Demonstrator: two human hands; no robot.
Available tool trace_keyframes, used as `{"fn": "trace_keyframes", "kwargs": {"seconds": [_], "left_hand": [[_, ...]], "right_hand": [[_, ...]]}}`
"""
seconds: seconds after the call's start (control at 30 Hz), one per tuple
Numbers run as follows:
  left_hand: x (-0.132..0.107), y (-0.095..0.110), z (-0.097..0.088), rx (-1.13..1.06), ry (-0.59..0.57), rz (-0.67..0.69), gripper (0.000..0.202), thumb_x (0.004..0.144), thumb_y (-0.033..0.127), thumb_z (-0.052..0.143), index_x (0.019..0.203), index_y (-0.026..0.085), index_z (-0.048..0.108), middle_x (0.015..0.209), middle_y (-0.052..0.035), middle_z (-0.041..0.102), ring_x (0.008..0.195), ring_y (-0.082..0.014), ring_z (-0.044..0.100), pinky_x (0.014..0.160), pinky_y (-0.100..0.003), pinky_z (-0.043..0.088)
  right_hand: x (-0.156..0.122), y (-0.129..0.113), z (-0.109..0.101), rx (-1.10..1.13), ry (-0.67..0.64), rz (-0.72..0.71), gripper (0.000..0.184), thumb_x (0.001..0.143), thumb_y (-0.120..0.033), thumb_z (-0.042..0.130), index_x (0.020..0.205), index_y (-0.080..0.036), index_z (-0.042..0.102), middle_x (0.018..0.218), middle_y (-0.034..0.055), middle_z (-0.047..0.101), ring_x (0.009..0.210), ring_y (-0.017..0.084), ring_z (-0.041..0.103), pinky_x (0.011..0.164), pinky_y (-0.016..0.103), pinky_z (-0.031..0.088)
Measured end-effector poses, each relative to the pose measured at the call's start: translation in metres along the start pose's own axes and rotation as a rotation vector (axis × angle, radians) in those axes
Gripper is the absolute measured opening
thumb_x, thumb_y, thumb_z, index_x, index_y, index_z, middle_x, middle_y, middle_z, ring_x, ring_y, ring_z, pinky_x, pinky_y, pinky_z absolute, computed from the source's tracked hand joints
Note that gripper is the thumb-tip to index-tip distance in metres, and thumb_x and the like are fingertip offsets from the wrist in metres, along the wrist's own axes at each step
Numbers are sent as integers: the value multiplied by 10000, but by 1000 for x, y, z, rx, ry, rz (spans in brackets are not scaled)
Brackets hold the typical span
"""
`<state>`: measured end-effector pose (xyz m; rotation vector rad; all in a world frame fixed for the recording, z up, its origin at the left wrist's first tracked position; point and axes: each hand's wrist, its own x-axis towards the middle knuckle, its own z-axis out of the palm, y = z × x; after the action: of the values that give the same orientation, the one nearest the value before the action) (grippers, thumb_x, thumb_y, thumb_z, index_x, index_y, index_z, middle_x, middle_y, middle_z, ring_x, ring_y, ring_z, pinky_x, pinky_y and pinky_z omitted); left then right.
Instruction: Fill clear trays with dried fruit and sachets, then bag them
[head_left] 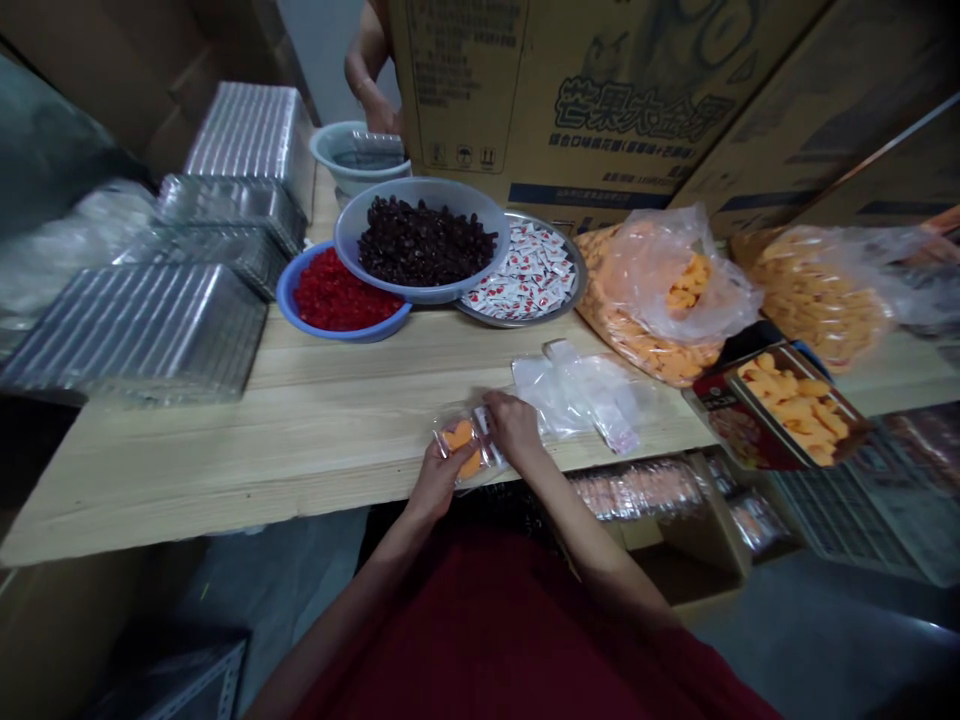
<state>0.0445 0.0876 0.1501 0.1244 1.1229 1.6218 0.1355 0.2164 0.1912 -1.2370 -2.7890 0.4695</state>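
My left hand (437, 478) and my right hand (514, 428) both pinch a small clear bag (463, 447) with orange pieces in it, at the near edge of the wooden table (225, 440). A pile of empty clear bags (581, 392) lies just right of my right hand. Farther back stand a blue bowl of red pieces (339, 296), a grey-blue bowl of dark pieces (422, 240) and a metal plate of small white sachets (528, 275).
Stacks of clear plastic trays (142, 330) fill the left of the table. Big bags of orange pieces (660, 295) and an open box of them (787, 405) lie at the right. Cardboard cartons (600, 90) stand behind. Another person's arm (365, 65) reaches near a pale tub (358, 155).
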Motion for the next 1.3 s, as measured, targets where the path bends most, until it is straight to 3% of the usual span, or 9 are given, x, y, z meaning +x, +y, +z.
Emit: {"fn": "trace_keyframes", "kwargs": {"seconds": [0.07,0.2,0.43,0.53,0.8,0.87,0.97,1.1,1.3], "left_hand": [[1,1,0,0,7,-25,476,648,290,908,1054,163,695,931,-35,731,798,-172,687,812,-290,544],[2,0,-4,-80,49,-84,472,595,280,934,970,155,675,876,-28,732,748,-164,683,760,-282,545],[2,-7,2,-194,99,-108,482,617,264,920,1012,151,668,990,-63,752,834,-179,712,864,-313,558],[0,-8,8,-195,84,-128,474,643,269,907,1036,142,674,1028,-81,750,885,-192,713,874,-310,553],[-2,-8,23,-53,14,15,332,691,347,859,887,164,663,856,-10,701,782,-141,643,760,-241,497],[-2,-4,17,1,39,64,343,701,396,853,844,166,643,794,8,662,751,-124,613,742,-229,487],[-5,10,-3,47,52,56,376,745,438,826,978,184,675,985,-18,688,912,-136,634,854,-239,495],[-9,28,-29,235,-118,-33,441,788,417,797,1155,192,703,1202,-91,675,1088,-214,630,983,-343,488],[6,25,-31,478,-29,261,223,757,368,797,780,162,714,1067,-70,654,1019,-186,601,935,-281,449]], "right_hand": [[0,-5,-1,11,-34,-80,194,910,-183,574,1065,-185,690,1018,103,732,949,245,673,803,298,458],[-12,-7,2,47,-30,-153,337,946,-169,513,1257,-189,641,1126,105,715,1016,243,662,871,315,475],[-64,31,21,51,151,34,498,990,-165,382,1476,-120,482,1110,158,680,984,270,633,879,391,526],[-81,43,17,78,173,2,530,991,-152,369,1517,-128,431,1138,159,664,994,277,615,893,422,528],[-86,-14,26,343,168,-258,471,981,-138,412,1434,-176,536,1179,138,673,1092,258,625,958,416,535],[-84,-23,37,403,149,-297,506,961,-123,417,1454,-181,518,1204,132,677,1109,256,629,975,428,536],[-80,-21,44,545,177,-226,532,967,-134,412,1491,-201,475,1310,114,651,1175,238,625,1022,426,520],[-76,-8,37,707,173,-180,505,986,-157,429,1482,-230,484,1406,88,603,1260,206,596,1072,393,490],[-69,-16,35,742,53,-415,593,940,-75,422,1501,-261,459,1351,71,636,1237,194,599,1068,401,476]]}}
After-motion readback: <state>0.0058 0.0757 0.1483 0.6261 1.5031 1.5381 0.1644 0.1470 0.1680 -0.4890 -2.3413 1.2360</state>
